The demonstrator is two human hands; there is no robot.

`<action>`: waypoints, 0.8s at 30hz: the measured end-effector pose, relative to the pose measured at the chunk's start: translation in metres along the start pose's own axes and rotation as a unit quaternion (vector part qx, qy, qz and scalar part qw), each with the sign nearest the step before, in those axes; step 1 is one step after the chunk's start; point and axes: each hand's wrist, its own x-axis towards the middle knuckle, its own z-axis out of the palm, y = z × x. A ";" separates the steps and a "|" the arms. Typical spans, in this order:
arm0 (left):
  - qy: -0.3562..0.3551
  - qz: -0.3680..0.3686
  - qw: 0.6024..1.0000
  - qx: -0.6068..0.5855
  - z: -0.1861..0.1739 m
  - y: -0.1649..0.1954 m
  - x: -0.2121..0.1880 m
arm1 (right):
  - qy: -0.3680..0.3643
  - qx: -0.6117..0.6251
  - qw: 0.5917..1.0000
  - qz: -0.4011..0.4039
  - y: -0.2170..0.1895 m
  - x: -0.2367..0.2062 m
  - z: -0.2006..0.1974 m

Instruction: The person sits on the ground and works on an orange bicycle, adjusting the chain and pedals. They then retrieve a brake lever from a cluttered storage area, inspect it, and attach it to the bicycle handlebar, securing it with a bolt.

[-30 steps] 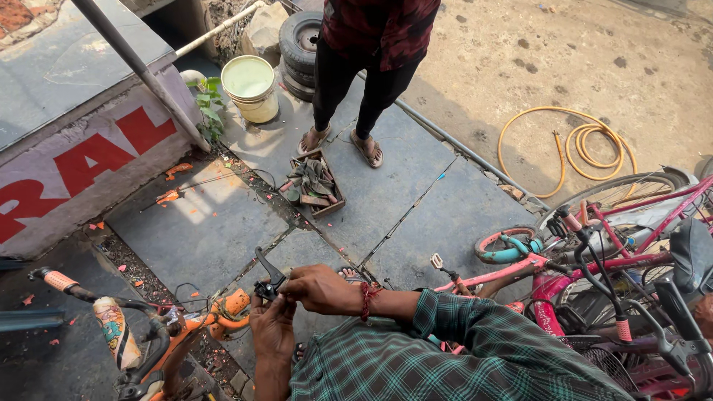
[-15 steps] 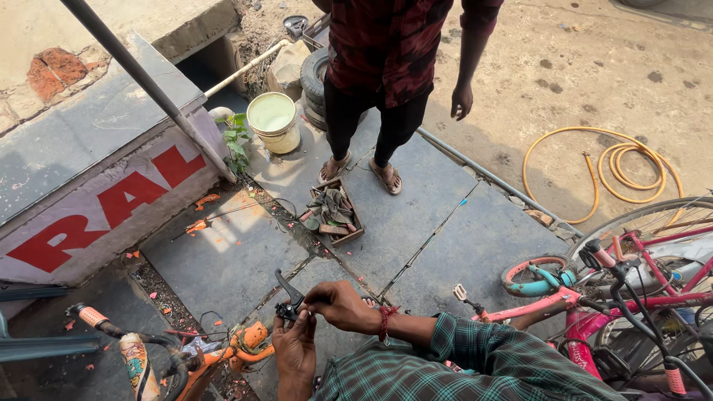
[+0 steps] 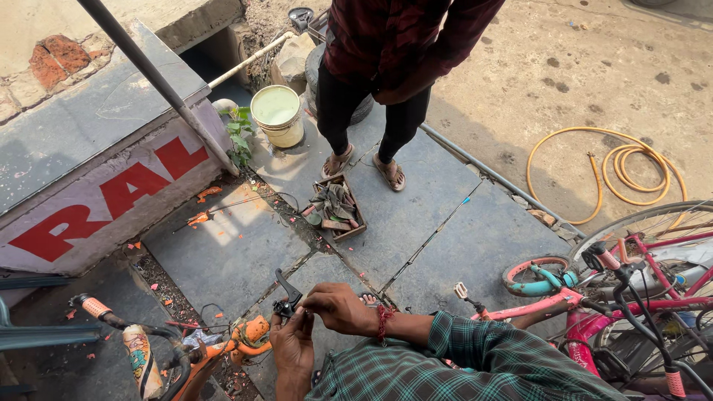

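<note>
Now — black brake lever [image 3: 287, 295] pinched between both hands | left hand [image 3: 292, 346] below | right hand [image 3: 338, 308] beside, gripping.

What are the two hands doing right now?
Left hand: closed on the black brake lever, gripping it from below.
Right hand: closed, fingers pinching the same brake lever from the side.

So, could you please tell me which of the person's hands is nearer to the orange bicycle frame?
Left. The left hand sits just right of the orange bicycle frame, holding the black brake lever from below. The right hand grips the lever from the right, higher and farther from the frame.
</note>
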 end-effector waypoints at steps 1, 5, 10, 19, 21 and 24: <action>-0.001 -0.001 1.000 -0.007 -0.001 0.001 0.000 | -0.002 -0.001 1.000 -0.010 0.000 0.000 0.000; -0.011 -0.005 0.999 -0.044 -0.005 0.007 -0.003 | 0.001 0.014 1.000 -0.012 -0.002 0.002 0.003; -0.037 -0.009 0.997 -0.072 -0.009 0.011 -0.006 | -0.006 0.010 1.000 0.002 -0.010 0.004 0.005; -0.055 0.022 0.998 -0.021 -0.012 0.010 -0.013 | -0.065 -0.020 0.997 0.033 -0.020 0.004 0.004; -0.063 0.024 0.998 -0.011 -0.012 0.010 -0.015 | -0.070 -0.018 0.996 0.060 -0.021 0.005 0.005; -0.078 0.033 0.996 -0.006 -0.011 0.009 -0.016 | -0.067 -0.022 0.995 0.071 -0.021 0.003 0.005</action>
